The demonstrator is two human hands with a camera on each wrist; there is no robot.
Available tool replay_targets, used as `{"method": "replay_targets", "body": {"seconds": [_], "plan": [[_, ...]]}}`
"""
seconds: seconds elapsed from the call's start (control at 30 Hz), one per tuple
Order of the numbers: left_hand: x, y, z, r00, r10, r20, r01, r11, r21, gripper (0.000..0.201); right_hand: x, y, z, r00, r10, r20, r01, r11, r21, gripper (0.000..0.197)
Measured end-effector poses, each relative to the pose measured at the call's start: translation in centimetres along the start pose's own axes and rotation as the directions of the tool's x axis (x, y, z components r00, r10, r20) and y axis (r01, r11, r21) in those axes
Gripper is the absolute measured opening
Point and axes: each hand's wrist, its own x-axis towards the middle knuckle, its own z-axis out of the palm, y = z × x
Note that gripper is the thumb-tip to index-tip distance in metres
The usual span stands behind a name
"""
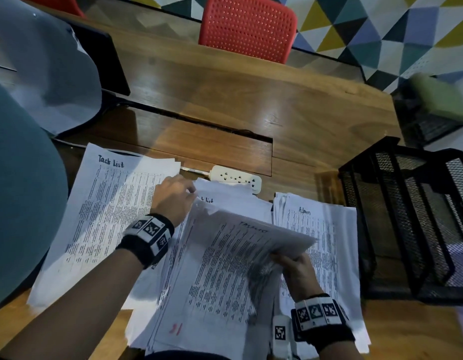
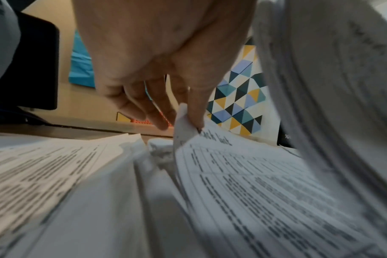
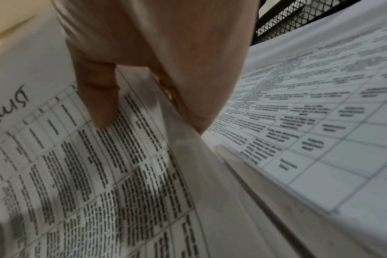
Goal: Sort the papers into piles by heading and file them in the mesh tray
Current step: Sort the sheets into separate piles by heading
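Three heaps of white printed papers are covering the brown wooden desk, sorting apparently unfinished; the black mesh tray is waiting right. The right hand is gripping a lifted Task List sheaf while the left hand is pinching a page corner, probably bound for the left Task List pile, near the desk's edge.
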Motion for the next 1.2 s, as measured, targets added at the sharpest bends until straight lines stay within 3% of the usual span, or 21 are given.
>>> {"method": "replay_targets", "body": {"seconds": [0.1,0.13,0.27,0.33,0.43,0.53,0.6,0.63,0.7,0.77,0.83,0.97,1.1,1.2], "plan": [[-1.5,0.7,-1.0,0.996,0.046,-0.077,-0.059,0.984,-0.171,0.011,0.7,0.2,0.1,1.000,0.022,-0.010,-0.023,0.999,-0.034,0.042],[-2.2,1.2,-1.5,0.999,0.029,-0.036,-0.039,0.953,-0.299,0.013,0.8,0.1,0.4,1.000,0.010,0.018,-0.009,1.000,-0.027,0.040],[-4.8,2.8,-3.5,0.982,-0.001,0.191,0.133,0.720,-0.681,0.024,1.9,0.2,0.5,0.999,-0.030,0.034,0.028,0.998,0.059,0.067],[-5.6,2.8,-3.8,0.977,0.023,0.212,0.149,0.637,-0.756,0.027,2.1,0.5,0.4,0.999,-0.030,0.020,0.028,0.998,0.055,0.068],[-5.8,2.5,-3.6,0.975,0.017,0.221,0.169,0.588,-0.791,0.030,1.3,0.6,0.0,0.999,-0.048,-0.011,0.048,0.999,0.014,0.081],[-5.4,1.9,-3.5,0.942,-0.037,0.334,0.314,0.445,-0.838,0.036,-0.1,-0.2,0.6,0.993,-0.118,0.004,0.118,0.993,0.025,0.059],[-5.2,1.1,-3.3,0.908,-0.060,0.415,0.391,0.480,-0.785,0.029,-0.3,-0.5,0.5,0.991,-0.132,-0.020,0.132,0.991,0.004,0.034],[-5.2,0.5,-3.1,0.894,-0.075,0.443,0.413,0.523,-0.745,0.023,-0.2,-0.5,0.4,0.996,-0.078,-0.046,0.078,0.997,-0.018,0.017],[-5.5,-0.3,-2.8,0.868,-0.092,0.487,0.433,0.618,-0.656,0.021,-0.1,-0.4,0.1,0.993,0.013,-0.117,-0.022,0.997,-0.077,0.022],[-5.7,-0.8,-2.5,0.868,-0.104,0.485,0.430,0.647,-0.630,0.028,-0.3,-0.9,0.3,0.992,-0.029,-0.120,0.022,0.998,-0.063,0.014],[-5.9,-0.7,-2.4,0.898,-0.124,0.422,0.401,0.628,-0.667,0.029,-0.6,-1.1,0.6,0.986,-0.135,-0.099,0.139,0.990,0.034,0.023],[-5.8,0.9,-1.8,0.924,-0.223,0.311,0.383,0.532,-0.755,0.024,-0.6,-1.2,0.6,0.978,-0.164,-0.131,0.179,0.977,0.113,0.038],[-5.3,1.7,-1.6,0.888,-0.320,0.331,0.453,0.484,-0.749,0.038,-0.5,-1.1,0.4,0.978,-0.152,-0.143,0.171,0.977,0.131,0.033],[-5.0,1.1,-1.3,0.865,-0.353,0.356,0.493,0.466,-0.734,0.039,-0.7,-1.1,-0.1,0.991,-0.107,-0.079,0.119,0.981,0.151,0.028]]}}
